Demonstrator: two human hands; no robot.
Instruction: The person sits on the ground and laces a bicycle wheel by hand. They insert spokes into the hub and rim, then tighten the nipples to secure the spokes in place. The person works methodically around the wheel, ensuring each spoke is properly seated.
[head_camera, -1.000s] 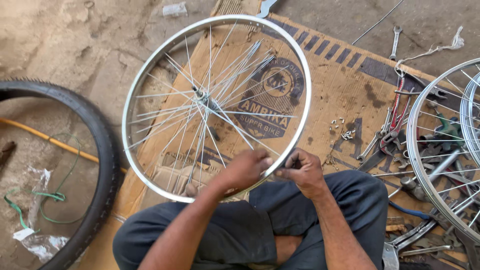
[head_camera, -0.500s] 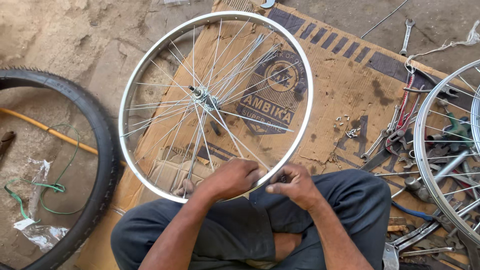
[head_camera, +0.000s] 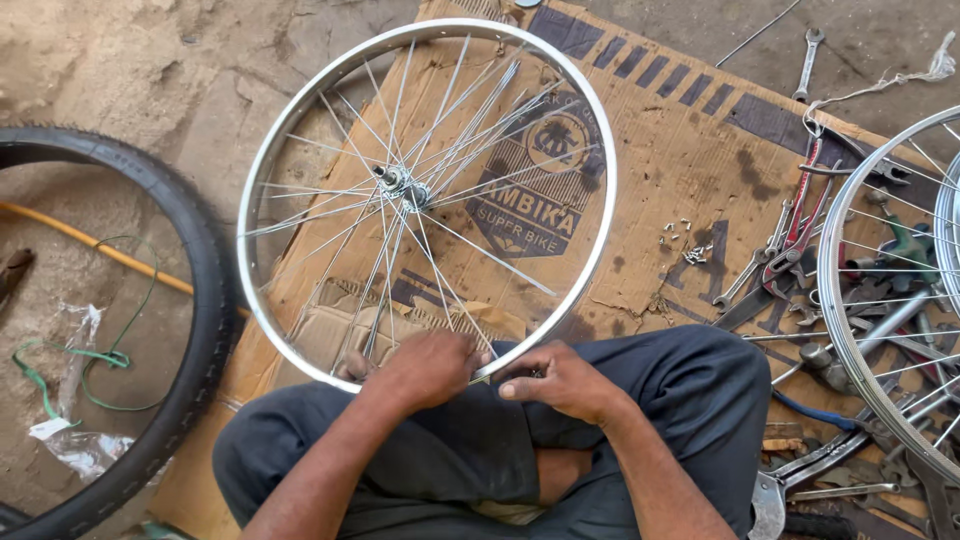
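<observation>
A silver bicycle wheel rim (head_camera: 262, 170) with thin spokes and a central hub (head_camera: 400, 185) lies tilted over a sheet of brown cardboard (head_camera: 690, 170), its near edge resting at my lap. My left hand (head_camera: 428, 368) grips the near part of the rim, fingers closed over spokes there. My right hand (head_camera: 558, 380) is just to the right of it, fingers pinched at the rim's edge; whatever it pinches is too small to make out. My crossed legs in dark trousers (head_camera: 690, 400) sit below both hands.
A black tyre (head_camera: 205, 300) lies on the dirt at left, with a yellow rod and green wire inside it. A second spoked wheel (head_camera: 850, 330) is at right over scattered spanners and pliers (head_camera: 790, 250). Small spoke nipples (head_camera: 690, 250) lie loose on the cardboard.
The wheel has shifted slightly left and nearer in view. Both hands have stayed at the near rim, the left sliding a little along it.
</observation>
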